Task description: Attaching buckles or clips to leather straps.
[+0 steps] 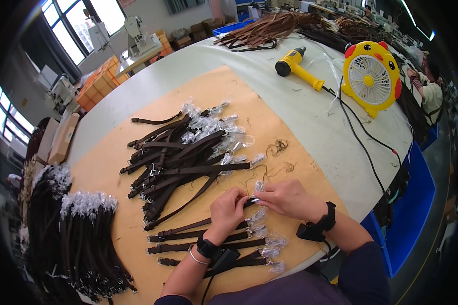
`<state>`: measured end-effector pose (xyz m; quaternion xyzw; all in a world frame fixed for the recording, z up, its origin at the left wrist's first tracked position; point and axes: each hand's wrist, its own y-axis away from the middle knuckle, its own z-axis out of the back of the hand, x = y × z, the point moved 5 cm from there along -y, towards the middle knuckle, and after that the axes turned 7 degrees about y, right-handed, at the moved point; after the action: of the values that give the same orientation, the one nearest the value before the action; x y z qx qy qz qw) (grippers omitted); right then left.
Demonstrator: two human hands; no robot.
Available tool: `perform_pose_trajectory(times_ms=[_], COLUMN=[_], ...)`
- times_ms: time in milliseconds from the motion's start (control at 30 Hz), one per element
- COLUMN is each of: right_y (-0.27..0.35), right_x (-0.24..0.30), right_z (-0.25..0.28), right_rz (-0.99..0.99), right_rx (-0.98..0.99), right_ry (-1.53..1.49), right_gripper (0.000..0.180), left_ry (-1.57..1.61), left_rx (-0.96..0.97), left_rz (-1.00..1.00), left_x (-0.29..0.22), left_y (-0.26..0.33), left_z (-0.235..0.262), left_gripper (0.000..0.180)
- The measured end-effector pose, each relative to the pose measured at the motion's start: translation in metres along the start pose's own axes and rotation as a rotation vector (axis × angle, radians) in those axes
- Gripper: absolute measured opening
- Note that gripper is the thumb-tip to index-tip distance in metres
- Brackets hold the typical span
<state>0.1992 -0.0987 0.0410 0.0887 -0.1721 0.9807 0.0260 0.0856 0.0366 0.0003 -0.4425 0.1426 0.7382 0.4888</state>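
My left hand (227,212) and my right hand (292,201) meet over the brown paper, both pinched on the end of a dark brown strap (249,203). A clear plastic wrapping (259,186) sticks up at the right fingertips; the metal part there is mostly hidden by my fingers. The rest of this strap runs leftward below my left hand. Just below lie several similar buckled straps (203,247) side by side, their plastic-wrapped ends to the right. Beyond my hands is a loose heap of dark straps (175,152) with plastic-wrapped ends.
Thick bundles of dark straps (89,249) lie at the left. Loose threads (277,147) are scattered on the paper (239,91). Farther off are a yellow heat gun (301,70), a yellow fan (370,80) with cords, and brown strips (269,30). A blue bin (409,208) stands right of the table.
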Motion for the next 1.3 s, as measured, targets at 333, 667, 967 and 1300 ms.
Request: perform_pose_trajectory(times_ms=[333,667,967,1300], right_y=[-0.001,0.002,0.001,0.002], right_x=[0.000,-0.004,0.002,-0.005], right_z=[-0.005,-0.013,-0.012,-0.017], right_rz=[0.007,-0.008,-0.006,-0.046], right_rx=[-0.001,0.010,0.000,0.002], right_ry=[-0.077,-0.082,-0.083,-0.203], right_gripper=[0.012,0.017,0.018,0.018], left_ry=[0.009,0.033,0.034,0.107], left_rx=[0.028,0.073,0.095,0.101], left_rz=[0.016,0.001,0.022,0.106], left_x=[0.002,0.000,0.001,0.009], left_y=[0.000,0.000,-0.001,-0.005], left_z=[-0.001,0.001,0.002,0.001], left_gripper=[0.008,0.007,0.007,0.007])
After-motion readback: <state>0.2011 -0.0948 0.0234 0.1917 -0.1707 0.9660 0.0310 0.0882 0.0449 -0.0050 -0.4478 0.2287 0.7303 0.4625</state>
